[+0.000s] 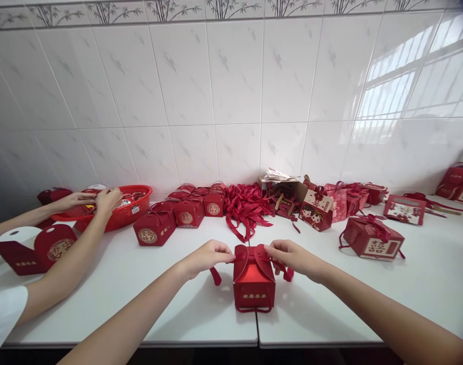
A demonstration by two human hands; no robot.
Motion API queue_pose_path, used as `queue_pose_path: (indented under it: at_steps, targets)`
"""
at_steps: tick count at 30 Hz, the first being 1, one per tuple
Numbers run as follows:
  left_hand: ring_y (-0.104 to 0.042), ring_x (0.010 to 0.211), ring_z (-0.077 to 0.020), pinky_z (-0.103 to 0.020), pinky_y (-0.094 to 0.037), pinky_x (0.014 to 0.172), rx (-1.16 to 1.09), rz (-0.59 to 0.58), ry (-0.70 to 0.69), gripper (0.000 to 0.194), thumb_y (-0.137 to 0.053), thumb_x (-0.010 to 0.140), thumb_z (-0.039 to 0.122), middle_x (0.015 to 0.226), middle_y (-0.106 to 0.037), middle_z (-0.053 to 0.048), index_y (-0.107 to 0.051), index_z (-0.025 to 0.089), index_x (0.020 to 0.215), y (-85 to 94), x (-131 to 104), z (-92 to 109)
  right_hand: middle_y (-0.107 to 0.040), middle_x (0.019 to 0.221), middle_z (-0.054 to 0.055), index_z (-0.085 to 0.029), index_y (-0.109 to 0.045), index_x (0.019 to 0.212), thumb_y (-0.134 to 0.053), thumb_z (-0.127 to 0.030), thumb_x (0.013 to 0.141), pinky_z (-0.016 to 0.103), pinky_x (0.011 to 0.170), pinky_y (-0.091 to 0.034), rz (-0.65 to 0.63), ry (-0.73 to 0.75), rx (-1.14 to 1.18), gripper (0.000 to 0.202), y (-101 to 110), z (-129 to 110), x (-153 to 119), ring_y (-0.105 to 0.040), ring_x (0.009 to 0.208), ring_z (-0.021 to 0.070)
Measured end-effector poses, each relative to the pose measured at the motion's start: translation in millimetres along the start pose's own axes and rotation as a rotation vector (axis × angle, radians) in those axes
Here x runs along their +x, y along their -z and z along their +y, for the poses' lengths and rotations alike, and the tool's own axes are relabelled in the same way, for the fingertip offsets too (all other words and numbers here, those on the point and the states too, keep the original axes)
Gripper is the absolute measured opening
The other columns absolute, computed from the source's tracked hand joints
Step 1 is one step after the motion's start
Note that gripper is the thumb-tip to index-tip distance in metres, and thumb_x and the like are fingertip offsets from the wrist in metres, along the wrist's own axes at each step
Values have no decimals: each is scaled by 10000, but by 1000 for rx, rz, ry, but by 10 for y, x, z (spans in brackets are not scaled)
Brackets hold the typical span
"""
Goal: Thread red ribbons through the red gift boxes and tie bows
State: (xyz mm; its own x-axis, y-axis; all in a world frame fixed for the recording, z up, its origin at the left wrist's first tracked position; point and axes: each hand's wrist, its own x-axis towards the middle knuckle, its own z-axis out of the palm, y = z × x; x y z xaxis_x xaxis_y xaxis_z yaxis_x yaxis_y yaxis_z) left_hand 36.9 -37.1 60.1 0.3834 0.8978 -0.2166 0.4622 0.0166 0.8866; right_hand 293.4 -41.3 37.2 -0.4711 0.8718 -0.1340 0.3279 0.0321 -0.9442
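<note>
A small red gift box (254,293) with gold characters stands upright at the front middle, over the seam between two white tables. Its curved top flaps are folded together, and a red ribbon (215,276) passes through them with ends hanging at both sides. At the box's upper left, my left hand (212,257) pinches the ribbon. My right hand (290,257) has its fingers closed on the ribbon at the upper right flap. A red cord handle hangs across the lower front of the box.
At left, another person's hands (107,200) reach into a red basin (127,215) beside an open box (22,258). Closed red boxes (155,225), a ribbon pile (246,203) and patterned boxes (378,243) line the back and right. A tiled wall (235,76) stands behind.
</note>
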Motion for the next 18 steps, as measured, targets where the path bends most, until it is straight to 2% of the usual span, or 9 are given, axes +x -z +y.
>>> queue_pose_path:
  at_steps: [5, 9, 15, 18]
  targets:
    - [-526, 783, -181, -293, -353, 747, 25, 12, -9, 235, -688, 657, 393, 720, -610, -3, -660, 160, 675, 79, -24, -21, -557, 650, -7, -162, -507, 723, -638, -599, 712, 193, 478, -344, -116, -34, -66, 457, 76, 11, 34, -556, 629, 113]
    - [-520, 760, -177, -301, -353, 738, 44, -4, -1, 229, -697, 647, 380, 712, -601, -2, -668, 155, 677, 125, -23, -44, -573, 662, -3, -158, -545, 693, -676, -529, 708, 203, 519, -363, -172, -11, -110, 394, 150, 8, 21, -543, 653, 109]
    - [-517, 733, -162, -307, -384, 750, -16, -54, -25, 199, -663, 667, 358, 698, -580, 1, -621, 163, 664, 91, 1, -71, -616, 678, -1, -153, -539, 673, -742, -364, 664, 211, 580, -386, -267, -14, 67, 292, 175, 20, 63, -570, 670, 109]
    - [-532, 737, -154, -306, -410, 752, -55, -92, -22, 194, -678, 653, 325, 744, -586, -3, -610, 165, 742, 52, -3, -59, -607, 669, -19, -153, -521, 686, -783, -282, 606, 217, 601, -396, -306, -17, 178, 302, 177, 40, 93, -578, 644, 103]
